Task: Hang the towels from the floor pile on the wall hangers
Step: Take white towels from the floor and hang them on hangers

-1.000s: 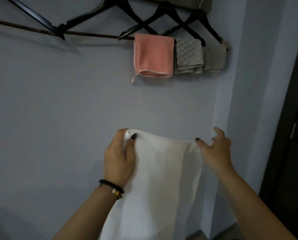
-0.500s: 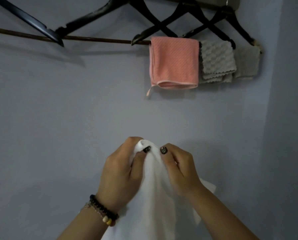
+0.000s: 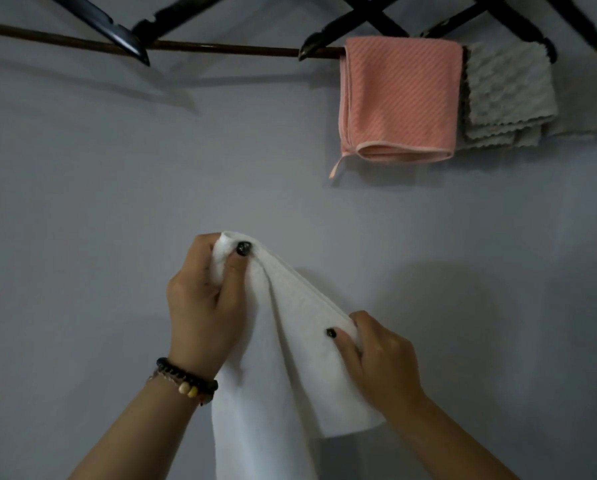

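- Left hand [image 3: 203, 306] pinches the white towel [image 3: 272, 375] at its top corner, centre frame.
- Right hand [image 3: 380, 358] grips its edge, lower right.
- Pink towel [image 3: 399, 98] hangs upper right, seemingly on a dark hanger [image 3: 324, 46].

Plain white towel [image 3: 283, 375] pinched in both hands. Black nail polish on each thumb. Dark beaded bracelet [image 3: 186, 379] with two pale yellow beads at the left wrist. Above the right hand, pink towel [image 3: 401, 98] with diagonal ribbing, then grey cloth [image 3: 508, 91], bumpy-textured, scalloped edges. Black hangers [image 3: 355, 26]; pale grey wall [image 3: 117, 202].
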{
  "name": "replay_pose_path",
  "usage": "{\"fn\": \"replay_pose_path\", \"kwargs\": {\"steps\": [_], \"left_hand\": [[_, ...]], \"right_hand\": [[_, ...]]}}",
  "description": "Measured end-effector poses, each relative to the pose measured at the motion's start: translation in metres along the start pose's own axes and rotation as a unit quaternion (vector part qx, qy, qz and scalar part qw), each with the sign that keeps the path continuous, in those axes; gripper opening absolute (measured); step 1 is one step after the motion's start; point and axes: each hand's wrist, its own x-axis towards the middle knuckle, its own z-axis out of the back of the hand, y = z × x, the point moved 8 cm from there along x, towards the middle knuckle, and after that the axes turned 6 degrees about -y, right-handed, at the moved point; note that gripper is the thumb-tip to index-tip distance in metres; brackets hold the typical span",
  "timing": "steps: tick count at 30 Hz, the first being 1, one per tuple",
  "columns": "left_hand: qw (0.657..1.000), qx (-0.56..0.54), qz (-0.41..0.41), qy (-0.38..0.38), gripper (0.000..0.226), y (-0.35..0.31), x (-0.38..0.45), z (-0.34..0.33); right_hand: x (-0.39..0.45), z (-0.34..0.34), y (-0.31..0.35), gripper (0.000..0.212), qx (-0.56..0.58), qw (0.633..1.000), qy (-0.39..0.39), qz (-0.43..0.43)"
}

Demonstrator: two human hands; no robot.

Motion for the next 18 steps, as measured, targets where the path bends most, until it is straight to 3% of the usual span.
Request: {"fn": "replay_pose_path", "kwargs": {"steps": [4,7,11,16,18], "left_hand": [[0.999,0.042,0.005,-0.007,0.003,0.005,0.008,0.000],[0.996,0.082,0.024,-0.002,0.006,0.019,0.015,0.004],[0.989,0.126,0.068,0.027,0.030,0.035,0.026,0.007],[0.978,0.158,0.112,0.080,0.066,0.032,0.056,0.008],[0.976,0.158,0.109,0.100,0.069,0.029,0.071,0.008]], "right_hand": [[0.006,-0.014,-0.012,0.052,-0.034,0.999,-0.025,0.011],[0.043,-0.004,-0.023,0.048,-0.054,0.995,-0.050,0.074],[0.091,0.006,-0.029,0.051,-0.069,0.976,-0.065,0.196],[0.146,0.017,-0.014,0.053,-0.063,0.950,-0.115,0.283],[0.171,0.024,-0.002,0.053,-0.062,0.935,-0.133,0.323]]}}
